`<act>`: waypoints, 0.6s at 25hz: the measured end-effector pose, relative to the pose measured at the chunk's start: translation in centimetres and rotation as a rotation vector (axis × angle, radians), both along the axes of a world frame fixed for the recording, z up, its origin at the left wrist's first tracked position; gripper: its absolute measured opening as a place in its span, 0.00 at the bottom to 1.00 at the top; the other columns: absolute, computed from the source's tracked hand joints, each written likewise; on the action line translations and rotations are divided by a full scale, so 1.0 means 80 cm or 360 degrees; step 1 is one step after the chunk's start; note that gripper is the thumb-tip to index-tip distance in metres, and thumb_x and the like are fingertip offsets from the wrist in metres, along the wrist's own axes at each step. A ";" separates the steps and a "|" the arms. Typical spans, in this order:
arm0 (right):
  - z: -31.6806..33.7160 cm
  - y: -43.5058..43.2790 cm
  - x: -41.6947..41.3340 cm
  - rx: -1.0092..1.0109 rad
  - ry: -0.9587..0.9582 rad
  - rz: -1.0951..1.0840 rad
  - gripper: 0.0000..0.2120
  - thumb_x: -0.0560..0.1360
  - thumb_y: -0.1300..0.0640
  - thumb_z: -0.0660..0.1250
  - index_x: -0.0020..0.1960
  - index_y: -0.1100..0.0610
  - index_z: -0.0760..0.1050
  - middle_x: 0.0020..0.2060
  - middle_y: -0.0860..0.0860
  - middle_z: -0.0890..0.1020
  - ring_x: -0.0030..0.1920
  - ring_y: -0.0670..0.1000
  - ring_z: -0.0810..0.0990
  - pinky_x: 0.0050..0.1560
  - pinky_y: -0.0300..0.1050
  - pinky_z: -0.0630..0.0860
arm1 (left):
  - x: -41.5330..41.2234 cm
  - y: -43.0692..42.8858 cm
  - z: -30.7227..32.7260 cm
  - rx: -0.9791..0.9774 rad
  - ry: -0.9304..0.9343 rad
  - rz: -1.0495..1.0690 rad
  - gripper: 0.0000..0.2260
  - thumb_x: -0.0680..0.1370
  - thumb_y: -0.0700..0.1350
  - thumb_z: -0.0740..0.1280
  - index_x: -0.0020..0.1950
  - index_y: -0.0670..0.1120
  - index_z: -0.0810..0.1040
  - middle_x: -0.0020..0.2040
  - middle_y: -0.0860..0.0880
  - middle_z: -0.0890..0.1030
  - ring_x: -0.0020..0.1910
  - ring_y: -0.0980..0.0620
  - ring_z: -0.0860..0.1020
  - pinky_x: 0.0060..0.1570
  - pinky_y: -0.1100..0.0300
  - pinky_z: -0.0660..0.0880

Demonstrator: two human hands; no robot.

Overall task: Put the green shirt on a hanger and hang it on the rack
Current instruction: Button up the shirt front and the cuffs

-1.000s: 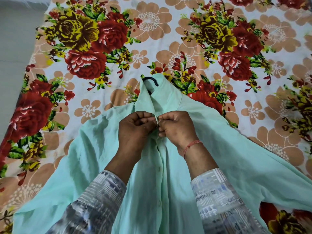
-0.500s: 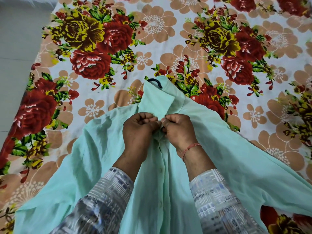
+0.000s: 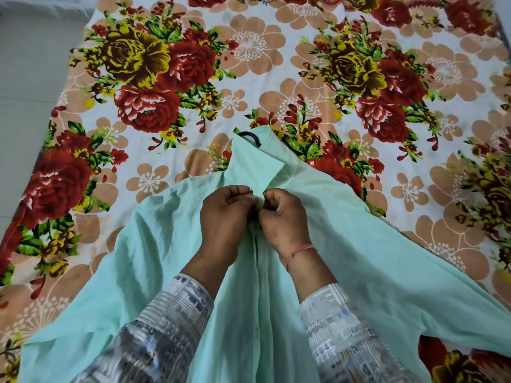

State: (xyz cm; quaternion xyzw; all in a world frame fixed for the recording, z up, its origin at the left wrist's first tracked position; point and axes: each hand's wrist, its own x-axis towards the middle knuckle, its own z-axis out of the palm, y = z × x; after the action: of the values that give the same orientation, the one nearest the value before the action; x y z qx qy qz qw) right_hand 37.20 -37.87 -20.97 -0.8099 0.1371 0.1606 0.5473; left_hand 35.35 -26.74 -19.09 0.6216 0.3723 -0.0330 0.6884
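Observation:
A pale green shirt (image 3: 359,258) lies spread on the flowered bed sheet, collar pointing away from me. A black hanger hook (image 3: 250,136) pokes out of the collar; the rest of the hanger is hidden inside the shirt. My left hand (image 3: 224,219) and my right hand (image 3: 284,217) meet just below the collar. Each pinches one edge of the shirt's front placket at the top button. Small buttons run down the placket toward me. No rack is in view.
The flowered bed sheet (image 3: 249,64) covers the whole surface around the shirt. A grey floor (image 3: 30,78) shows along the left edge of the bed. My patterned sleeves fill the bottom of the view.
Both hands stay pinched at the top of the placket with only small finger movements. The shirt and hanger hook have shifted slightly lower as my head moved.

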 end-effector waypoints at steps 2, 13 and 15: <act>0.001 0.006 -0.004 -0.0112 -0.0089 -0.0070 0.05 0.73 0.59 0.72 0.47 0.54 0.84 0.39 0.46 0.87 0.43 0.49 0.85 0.52 0.51 0.84 | -0.002 0.002 0.001 0.0093 0.0010 -0.0060 0.10 0.71 0.37 0.80 0.50 0.46 0.86 0.44 0.47 0.89 0.46 0.47 0.89 0.54 0.47 0.86; 0.025 0.001 -0.038 -0.0212 -0.0477 -0.0159 0.18 0.77 0.62 0.71 0.66 0.53 0.80 0.59 0.52 0.78 0.46 0.40 0.79 0.49 0.24 0.73 | -0.043 -0.004 0.018 0.0061 -0.0121 -0.0074 0.09 0.73 0.37 0.76 0.50 0.47 0.85 0.47 0.47 0.89 0.50 0.44 0.88 0.59 0.42 0.84; 0.038 -0.008 -0.056 -0.0222 -0.0591 -0.0284 0.14 0.77 0.59 0.71 0.62 0.53 0.82 0.56 0.51 0.80 0.45 0.41 0.81 0.49 0.31 0.77 | -0.052 -0.015 0.031 0.0041 -0.0188 -0.0158 0.08 0.71 0.40 0.75 0.49 0.47 0.84 0.46 0.45 0.88 0.48 0.44 0.87 0.55 0.43 0.85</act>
State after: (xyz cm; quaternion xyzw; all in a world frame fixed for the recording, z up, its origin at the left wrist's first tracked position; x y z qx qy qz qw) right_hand 32.76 -38.49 -17.91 -0.8461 0.1159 -0.0503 0.5179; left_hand 31.18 -27.97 -16.62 0.6488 0.3001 -0.0255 0.6988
